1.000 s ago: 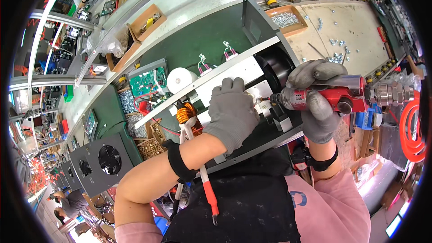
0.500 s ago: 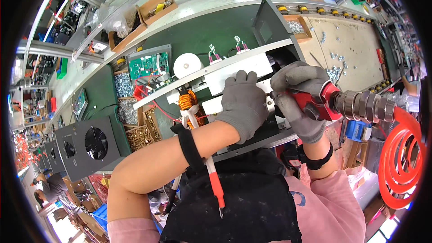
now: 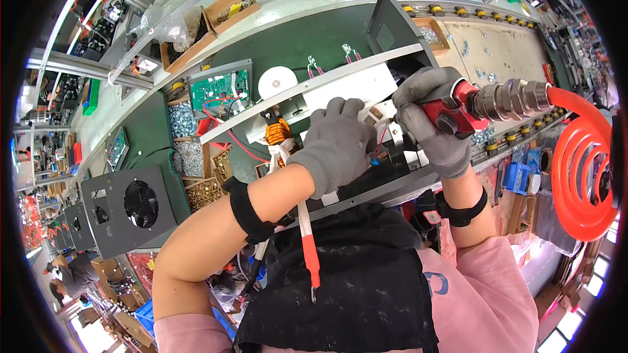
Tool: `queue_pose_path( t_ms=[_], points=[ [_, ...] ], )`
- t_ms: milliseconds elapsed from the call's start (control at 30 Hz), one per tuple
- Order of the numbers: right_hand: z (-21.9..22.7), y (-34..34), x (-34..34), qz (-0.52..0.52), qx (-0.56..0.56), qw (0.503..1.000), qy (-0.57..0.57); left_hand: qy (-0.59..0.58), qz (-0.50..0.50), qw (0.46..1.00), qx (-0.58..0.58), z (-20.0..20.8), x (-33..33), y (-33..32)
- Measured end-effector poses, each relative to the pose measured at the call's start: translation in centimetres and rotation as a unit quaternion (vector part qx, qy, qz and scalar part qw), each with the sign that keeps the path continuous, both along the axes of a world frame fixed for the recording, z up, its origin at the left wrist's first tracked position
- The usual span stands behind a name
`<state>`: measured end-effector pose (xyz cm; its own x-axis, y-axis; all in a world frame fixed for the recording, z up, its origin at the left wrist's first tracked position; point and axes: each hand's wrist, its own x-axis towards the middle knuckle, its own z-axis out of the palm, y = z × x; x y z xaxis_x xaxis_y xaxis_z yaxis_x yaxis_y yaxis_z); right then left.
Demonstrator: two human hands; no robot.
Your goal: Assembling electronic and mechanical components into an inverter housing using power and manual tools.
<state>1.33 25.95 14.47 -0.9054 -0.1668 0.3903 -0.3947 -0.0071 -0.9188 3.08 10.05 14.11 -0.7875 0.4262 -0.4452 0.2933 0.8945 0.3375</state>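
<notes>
My gloved left hand [image 3: 337,147] lies palm down over an open grey metal chassis [image 3: 392,29], fingers stretched at the near edge of a white rectangular block [image 3: 356,91]. Nothing shows gripped in it. My gloved right hand [image 3: 433,140] is wrapped round a red air tool [image 3: 462,106] at the chassis's right end. The tool's working end is mostly hidden by my fingers, near a small metal bracket [image 3: 394,132]. Left of my left hand sit a copper-wound coil [image 3: 277,132] and a white round part [image 3: 277,82]. A white cable with a red sleeve [image 3: 310,255] hangs toward me.
A coiled red hose [image 3: 582,186] runs from the tool at right. A green circuit board [image 3: 219,93] and bins of screws [image 3: 190,157] lie at left, beside a grey panel with a fan [image 3: 140,204]. Loose screws and a roller rail [image 3: 517,136] are at right.
My left hand has slid left, uncovering the bracket and wires beside it. My right hand and the air tool have shifted slightly away from me, and the hose has swung up with them.
</notes>
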Motion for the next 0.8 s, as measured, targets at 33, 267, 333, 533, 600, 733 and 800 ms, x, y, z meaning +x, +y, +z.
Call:
queue_pose_path(
  t_ms=[33, 267, 333, 533, 600, 733, 800],
  points=[
    [-0.1, 0.2, -0.1, -0.003, -0.001, 1.0, 0.0, 0.033, -0.018, 0.999, 0.03, -0.1, 0.1, 0.0],
    [-0.3, 0.6, -0.2, 0.043, 0.031, 0.998, 0.037, 0.102, -0.193, 0.976, 0.028, -1.2, -0.1, 1.1],
    [-0.4, 0.6, -0.4, 0.042, 0.043, 0.997, 0.042, 0.123, -0.24, 0.962, -0.045, -2.1, -0.3, 1.0],
    [-0.5, 0.5, -0.4, 0.06, -0.089, 0.994, -0.001, -0.109, -0.048, 0.992, -0.031, 2.7, 1.1, 1.9],
    [-0.4, 0.6, -0.5, 0.062, -0.079, 0.995, -0.01, -0.141, -0.069, 0.985, -0.065, 1.7, 1.6, 1.7],
    [-0.3, 0.7, -0.7, 0.064, -0.047, 0.997, 0.013, -0.205, -0.139, 0.966, -0.074, 0.3, 1.2, 2.0],
    [-0.6, 0.3, -0.6, 0.047, -0.081, 0.995, 0.016, -0.233, -0.179, 0.949, -0.113, -0.6, 0.7, 2.9]
  ],
)
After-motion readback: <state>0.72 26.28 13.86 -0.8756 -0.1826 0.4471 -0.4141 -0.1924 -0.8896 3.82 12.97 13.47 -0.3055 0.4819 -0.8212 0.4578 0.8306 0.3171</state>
